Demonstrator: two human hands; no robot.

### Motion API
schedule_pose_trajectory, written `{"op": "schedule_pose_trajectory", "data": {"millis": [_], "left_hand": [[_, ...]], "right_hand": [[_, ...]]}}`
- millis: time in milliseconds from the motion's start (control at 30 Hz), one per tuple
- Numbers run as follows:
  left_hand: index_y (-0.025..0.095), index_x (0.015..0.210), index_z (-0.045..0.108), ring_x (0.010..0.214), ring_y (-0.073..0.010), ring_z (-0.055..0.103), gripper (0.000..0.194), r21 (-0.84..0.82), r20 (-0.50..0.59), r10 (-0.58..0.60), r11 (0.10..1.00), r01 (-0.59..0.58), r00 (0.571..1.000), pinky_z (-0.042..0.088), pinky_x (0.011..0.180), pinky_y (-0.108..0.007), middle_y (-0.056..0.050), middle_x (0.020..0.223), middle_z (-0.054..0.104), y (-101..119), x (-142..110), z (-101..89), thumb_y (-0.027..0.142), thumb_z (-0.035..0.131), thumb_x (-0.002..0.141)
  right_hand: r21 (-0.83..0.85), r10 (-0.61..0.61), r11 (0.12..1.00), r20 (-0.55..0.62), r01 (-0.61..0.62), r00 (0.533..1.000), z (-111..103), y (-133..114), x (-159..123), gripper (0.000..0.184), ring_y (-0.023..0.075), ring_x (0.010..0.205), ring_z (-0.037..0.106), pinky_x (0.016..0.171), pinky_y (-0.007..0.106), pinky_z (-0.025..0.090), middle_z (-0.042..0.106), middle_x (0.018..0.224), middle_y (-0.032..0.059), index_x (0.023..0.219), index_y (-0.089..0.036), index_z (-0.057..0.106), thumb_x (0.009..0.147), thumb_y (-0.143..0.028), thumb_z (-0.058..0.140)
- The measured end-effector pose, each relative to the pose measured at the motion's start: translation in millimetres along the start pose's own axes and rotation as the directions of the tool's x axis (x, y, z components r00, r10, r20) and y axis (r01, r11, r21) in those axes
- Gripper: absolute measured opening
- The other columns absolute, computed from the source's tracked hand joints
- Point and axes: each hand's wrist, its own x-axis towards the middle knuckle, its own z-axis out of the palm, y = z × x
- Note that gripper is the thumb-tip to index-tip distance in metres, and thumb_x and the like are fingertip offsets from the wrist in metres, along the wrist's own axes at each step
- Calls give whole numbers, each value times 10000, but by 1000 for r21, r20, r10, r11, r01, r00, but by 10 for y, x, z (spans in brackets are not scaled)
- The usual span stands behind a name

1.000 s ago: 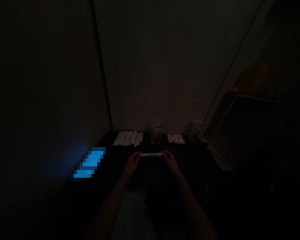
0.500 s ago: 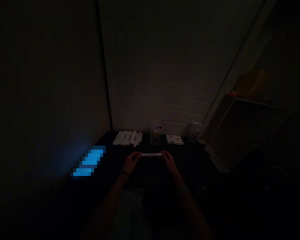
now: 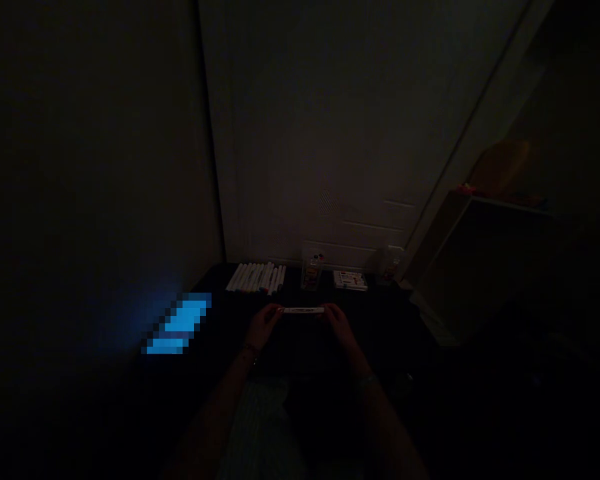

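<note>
Gripping a white marker (image 3: 303, 310) by its two ends, the left hand (image 3: 264, 327) and right hand (image 3: 341, 327) pinch it crosswise between them over the dark tabletop (image 3: 380, 333), with a row of similar white markers (image 3: 257, 277) lying farther off, past the fingers.

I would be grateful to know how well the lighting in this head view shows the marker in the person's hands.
In the head view the scene is very dark: the white marker stands out, but its label is unreadable; the left hand and right hand are dim; a pixelated blue patch is the brightest area, casting a blue glow on the wall.
</note>
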Motion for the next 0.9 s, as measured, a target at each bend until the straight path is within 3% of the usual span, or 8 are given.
{"op": "schedule_pose_trajectory", "data": {"millis": [900], "left_hand": [[189,864,611,712,-134,540,345,46,5,4,999,-4,1000,412,666,-231,0,798,626,-37,7,-1,466,474,713]], "right_hand": [[-124,-29,992,-17,27,999,-22,28,-1,345,123,646,508,615,220,387,590,705,9,815,-193,556,807,-489,380]]}}
